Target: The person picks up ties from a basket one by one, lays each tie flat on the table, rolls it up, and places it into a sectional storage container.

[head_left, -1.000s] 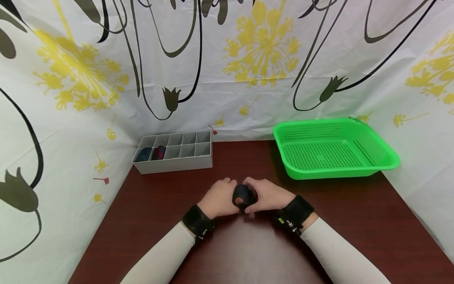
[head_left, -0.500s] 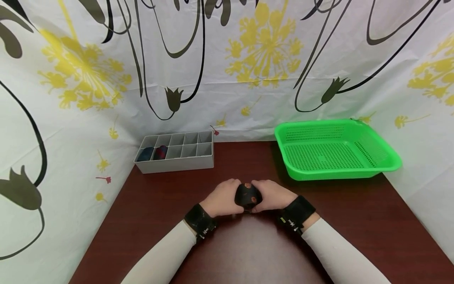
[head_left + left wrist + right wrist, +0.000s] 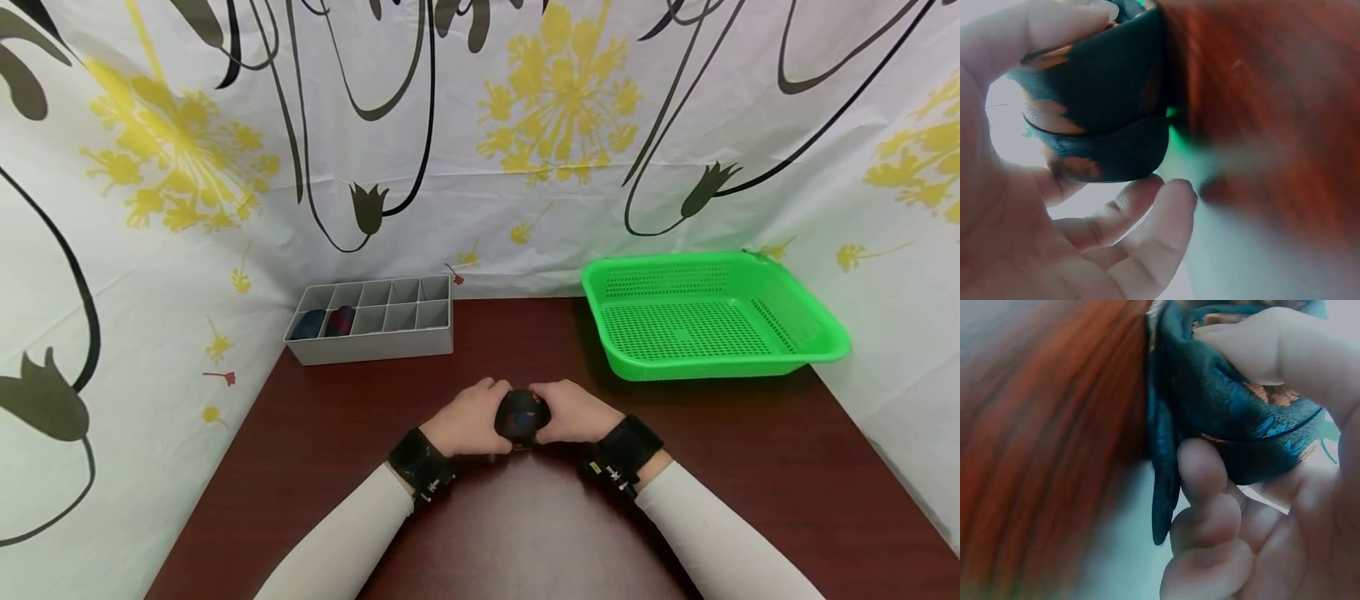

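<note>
A thick roll of dark cloth with orange and blue patches is held between both hands, above the table's middle. My left hand grips one end; in the left wrist view its thumb lies over the top of the cloth roll and the other fingers curl below. On the other end is my right hand. Its thumb presses into a fold of the cloth roll, with curled fingers underneath, and a narrow loose flap hangs beside them. The cloth's exact kind cannot be told.
A grey divided box stands at the back left, with a dark blue roll and a red-and-blue roll in two front compartments. The green plastic basket is at the back right. Patterned sheeting surrounds the brown table.
The cloth roll has turned between the hands: its orange patches faced the head camera before, and now a darker side with blue marks does. Both hands stay in nearly the same place.
</note>
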`<state>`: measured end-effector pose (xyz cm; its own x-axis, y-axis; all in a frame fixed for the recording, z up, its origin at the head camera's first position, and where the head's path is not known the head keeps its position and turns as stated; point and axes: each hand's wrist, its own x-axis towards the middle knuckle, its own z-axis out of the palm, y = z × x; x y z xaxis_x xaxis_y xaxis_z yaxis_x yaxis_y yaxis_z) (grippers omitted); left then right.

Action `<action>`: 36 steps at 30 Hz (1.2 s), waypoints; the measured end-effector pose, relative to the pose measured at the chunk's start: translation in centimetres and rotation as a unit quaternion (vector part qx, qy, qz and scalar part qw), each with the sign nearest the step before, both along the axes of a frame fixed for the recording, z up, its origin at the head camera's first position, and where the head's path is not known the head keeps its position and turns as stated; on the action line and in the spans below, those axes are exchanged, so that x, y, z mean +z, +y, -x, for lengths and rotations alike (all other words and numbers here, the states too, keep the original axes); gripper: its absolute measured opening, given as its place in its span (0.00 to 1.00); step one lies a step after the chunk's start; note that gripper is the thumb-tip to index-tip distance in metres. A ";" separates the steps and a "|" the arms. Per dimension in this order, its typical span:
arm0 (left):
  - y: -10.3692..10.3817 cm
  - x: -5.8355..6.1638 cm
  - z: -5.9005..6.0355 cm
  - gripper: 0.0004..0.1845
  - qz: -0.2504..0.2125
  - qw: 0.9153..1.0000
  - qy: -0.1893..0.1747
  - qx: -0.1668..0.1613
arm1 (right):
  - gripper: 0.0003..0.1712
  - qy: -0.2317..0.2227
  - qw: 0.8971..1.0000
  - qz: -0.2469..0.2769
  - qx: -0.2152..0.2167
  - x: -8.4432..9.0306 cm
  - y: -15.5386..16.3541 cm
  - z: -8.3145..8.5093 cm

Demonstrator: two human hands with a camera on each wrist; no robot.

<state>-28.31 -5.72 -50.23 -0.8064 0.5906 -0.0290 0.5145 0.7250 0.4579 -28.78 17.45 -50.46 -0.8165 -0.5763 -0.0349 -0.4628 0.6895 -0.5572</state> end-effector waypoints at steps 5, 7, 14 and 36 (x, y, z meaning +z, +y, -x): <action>0.2 -0.6 0.1 0.35 -0.009 1.000 0.001 0.013 | 0.27 -0.003 1.000 0.008 0.013 -0.3 0.5 0.3; 0.3 -0.8 0.2 0.35 -0.007 1.000 0.011 0.020 | 0.30 0.009 1.000 0.009 0.020 -0.2 0.4 0.3; 0.0 -0.6 0.2 0.35 0.000 0.999 0.020 0.037 | 0.26 0.057 0.998 0.020 0.002 0.4 -0.5 -0.3; 0.1 -0.8 0.8 0.22 -0.323 0.875 -0.339 0.123 | 0.21 0.046 0.998 0.012 -0.035 -1.1 -0.8 -0.3</action>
